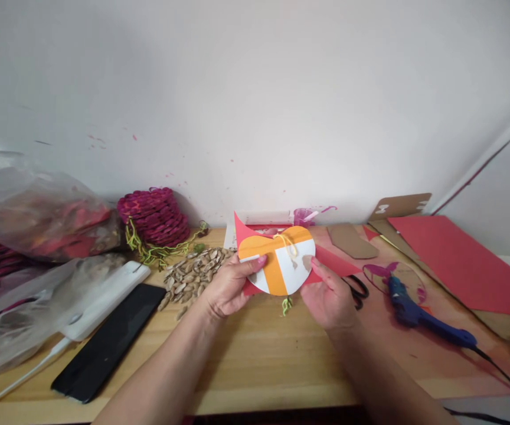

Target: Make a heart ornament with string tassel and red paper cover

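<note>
Head view: the left hand [228,287] and right hand [329,299] pinch the heart-shaped card [281,268] by opposite edges, fingers closed on it, just above the bench [246,354], apparently to keep its face unobstructed; a glue gun [414,313] lies nearby.

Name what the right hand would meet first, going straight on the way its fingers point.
The white-and-orange heart-shaped card, whose edge the right hand holds; the red paper piece behind it probably comes next.
</note>
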A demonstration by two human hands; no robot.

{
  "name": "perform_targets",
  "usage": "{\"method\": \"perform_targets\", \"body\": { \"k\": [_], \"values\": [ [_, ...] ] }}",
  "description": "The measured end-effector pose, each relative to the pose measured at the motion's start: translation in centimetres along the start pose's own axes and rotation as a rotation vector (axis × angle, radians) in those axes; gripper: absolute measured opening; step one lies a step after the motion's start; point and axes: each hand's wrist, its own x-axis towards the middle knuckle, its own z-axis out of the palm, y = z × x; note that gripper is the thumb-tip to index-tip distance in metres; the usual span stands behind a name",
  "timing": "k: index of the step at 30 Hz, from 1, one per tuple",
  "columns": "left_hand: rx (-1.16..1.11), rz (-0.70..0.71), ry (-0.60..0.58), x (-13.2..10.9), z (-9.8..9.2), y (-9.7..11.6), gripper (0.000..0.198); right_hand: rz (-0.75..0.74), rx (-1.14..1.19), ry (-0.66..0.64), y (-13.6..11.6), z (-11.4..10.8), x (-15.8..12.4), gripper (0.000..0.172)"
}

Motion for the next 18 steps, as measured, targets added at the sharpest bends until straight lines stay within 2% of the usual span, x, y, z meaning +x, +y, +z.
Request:
{"method": "perform_targets", "body": {
  "k": [3,6,12,14,16,18],
  "values": [
    [0.014,-0.010,0.005,0.0,0.0,0.1,0.063,-0.008,0.210,-0.050,-1.0,0.2,-0.1,0.038],
    [0.030,-0.003,0.003,0.0,-0.1,0.0,0.065,-0.004,0.350,-0.079,-1.7,0.3,-0.2,0.046],
    [0.054,-0.005,0.037,0.4,-0.2,-0.4,0.069,0.030,0.386,0.074,-1.9,-0.2,0.4,0.045],
    [0.052,-0.019,0.086,0.7,-0.3,-0.9,0.068,0.114,0.394,0.173,-1.6,-0.8,0.3,0.041],
    [0.046,-0.055,0.138,0.9,-0.5,-1.5,0.067,0.258,0.386,0.260,-1.3,-1.8,-0.7,0.033],
    [0.042,-0.109,0.188,0.9,-0.9,-2.1,0.068,0.451,0.293,0.249,-1.3,-2.9,-2.4,0.025]
  ]
}}
